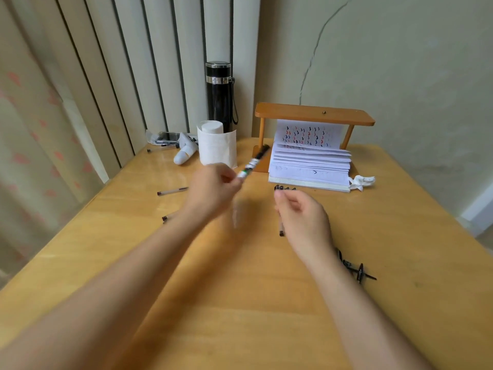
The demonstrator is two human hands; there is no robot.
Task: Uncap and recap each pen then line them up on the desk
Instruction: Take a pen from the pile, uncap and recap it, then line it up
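My left hand [213, 186] is raised over the middle of the wooden desk [240, 303], shut on a black-and-white pen [253, 162] that points up and to the right. It is blurred. My right hand [301, 214] hovers with curled fingers over a row of pens [281, 231] lying side by side; their dark caps [284, 187] show just beyond my fingers. Whether that hand holds anything is unclear. Two clear pens lie to the left: one pen [172, 191] and another pen [166, 217] partly hidden by my forearm.
A toilet paper roll [217, 146], a black flask [219, 94], a white tube [184, 153] and clutter stand at the back. An open notebook [310, 166] leans under a small wooden stand [314, 113]. A crumpled tissue [361, 181] and a black clip-like object [356, 269] lie to the right.
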